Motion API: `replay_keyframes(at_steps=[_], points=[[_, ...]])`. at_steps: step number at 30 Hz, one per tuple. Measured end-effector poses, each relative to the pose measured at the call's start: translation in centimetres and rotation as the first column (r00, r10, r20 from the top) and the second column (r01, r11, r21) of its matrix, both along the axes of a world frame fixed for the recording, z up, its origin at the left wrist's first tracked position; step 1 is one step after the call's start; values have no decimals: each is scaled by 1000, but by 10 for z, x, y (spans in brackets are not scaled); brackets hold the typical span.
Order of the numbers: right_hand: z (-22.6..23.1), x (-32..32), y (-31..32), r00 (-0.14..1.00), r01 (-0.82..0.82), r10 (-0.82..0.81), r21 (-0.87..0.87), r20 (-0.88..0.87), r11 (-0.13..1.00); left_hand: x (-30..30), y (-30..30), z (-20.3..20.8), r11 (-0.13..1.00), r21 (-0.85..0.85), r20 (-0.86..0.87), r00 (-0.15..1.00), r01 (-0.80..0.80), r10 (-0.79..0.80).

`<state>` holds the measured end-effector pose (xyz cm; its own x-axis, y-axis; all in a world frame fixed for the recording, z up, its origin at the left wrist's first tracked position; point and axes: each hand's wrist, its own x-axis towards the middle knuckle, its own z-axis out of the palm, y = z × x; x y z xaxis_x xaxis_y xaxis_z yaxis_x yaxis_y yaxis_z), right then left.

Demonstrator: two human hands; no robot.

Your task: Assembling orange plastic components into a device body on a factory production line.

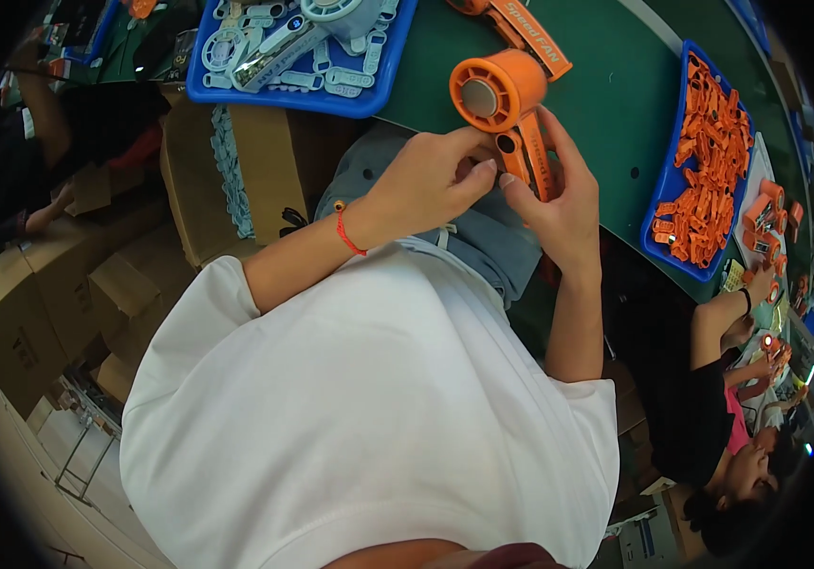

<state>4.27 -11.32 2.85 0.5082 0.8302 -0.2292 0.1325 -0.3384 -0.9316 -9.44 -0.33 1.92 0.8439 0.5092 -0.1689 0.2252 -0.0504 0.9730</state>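
Observation:
An orange handheld fan (509, 90) with a round grilled head and a silver centre is held near the green table's edge, head pointing away from me. My right hand (564, 194) is closed around its handle, thumb on the near side and fingers along the right. My left hand (435, 180) is at the handle's left side, with thumb and forefinger pinched together; what lies between them is too small to make out. Just beyond, a second orange fan (530, 38) lies on the green table (606, 104), partly cut off by the upper picture edge.
A blue tray (369, 106) of pale blue fan parts stands at the upper left. Another blue tray (649, 223) at the right is heaped with small orange pieces. Cardboard boxes (265, 180) stand left of me. Co-workers sit on both sides, one (663, 370) handling orange fans.

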Motion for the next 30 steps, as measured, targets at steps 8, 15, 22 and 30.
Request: replay_keyframes(at_steps=[8, 15, 22, 30], points=[[-39, 32, 0, 498, -352, 206, -21, 842, 936, 45, 8, -5, 273, 934, 285, 943, -232, -173], [-51, 19, -5, 522, -213, 17, 111, 853, 971, 55, 23, -40, -5, 1000, -29, 985, 29, -167], [-48, 15, -2, 588, -130, -11, 108, 809, 986, 59, 26, -45, -52, 999, -13, 980, 3, -198], [-37, 6, 5, 501, -116, 42, 19, 864, 993, 55, 31, -39, -168, 986, -47, 970, 7, -239]])
